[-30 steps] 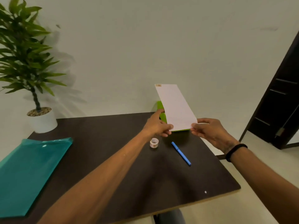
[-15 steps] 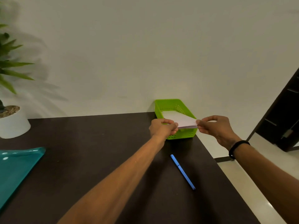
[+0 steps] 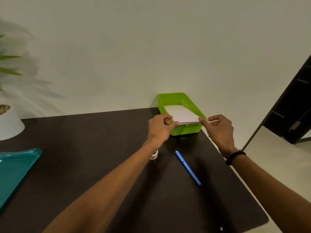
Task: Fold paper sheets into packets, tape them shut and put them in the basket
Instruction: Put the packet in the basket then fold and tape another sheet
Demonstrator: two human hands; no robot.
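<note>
A white folded paper packet lies flat inside the green plastic basket at the table's far right corner. My left hand pinches the packet's near left corner over the basket's front rim. At the near right corner my right hand pinches it between thumb and forefinger. A small roll of tape stands on the table, partly hidden behind my left forearm.
A blue pen lies on the dark table in front of the basket. A teal plastic folder covers the left side. A potted plant in a white pot stands at the far left. The table's right edge runs close to the basket.
The packet was held upright above the basket a second ago; both hands have tipped it flat and lowered it into the basket. The view has shifted right and down.
</note>
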